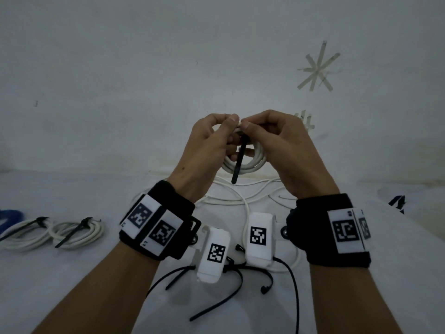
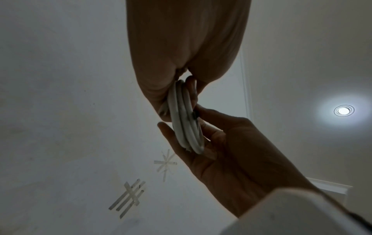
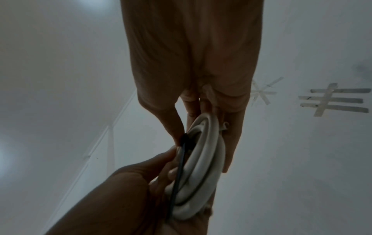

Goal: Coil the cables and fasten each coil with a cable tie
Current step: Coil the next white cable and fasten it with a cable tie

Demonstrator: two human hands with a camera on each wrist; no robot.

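Both hands hold a white cable coil (image 1: pixel 252 162) up in front of the wall. My left hand (image 1: pixel 228 127) grips the coil's upper left side, fingers curled through the loop. At the top of the coil my right hand (image 1: pixel 248 126) pinches a black cable tie (image 1: pixel 238 162); its tail hangs straight down across the loop. In the left wrist view the coil (image 2: pixel 185 124) lies between both hands, with the tie's head (image 2: pixel 194 115) at a right fingertip. From the right wrist the tie (image 3: pixel 179 171) runs along the coil (image 3: pixel 203 167).
Two tied white coils (image 1: pixel 26 235) (image 1: pixel 77 233) lie on the table at the left, beside a blue item (image 1: pixel 10 214). Loose white cable (image 1: pixel 240 201) lies under the hands. Several loose black ties (image 1: pixel 216 292) lie near the front. Tape marks (image 1: pixel 317 67) are on the wall.
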